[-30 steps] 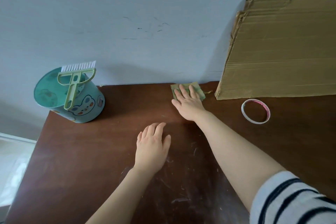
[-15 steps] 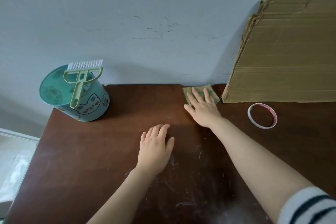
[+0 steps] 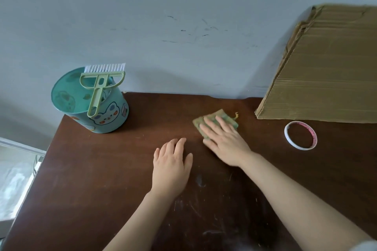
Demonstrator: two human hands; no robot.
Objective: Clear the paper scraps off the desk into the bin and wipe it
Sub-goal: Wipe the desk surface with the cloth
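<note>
The right hand presses flat, fingers straight, on a green cloth at the far middle of the brown bench; the left hand rests flat beside it, holding nothing; the teal bin stands far left, carrying a green brush.

The person's left forearm and right forearm are bare down to the left hand and right hand. One sliver of pale grey-white sleeve shows high on the right arm, over the table's near right corner. It is too cropped to show any pattern.
</note>
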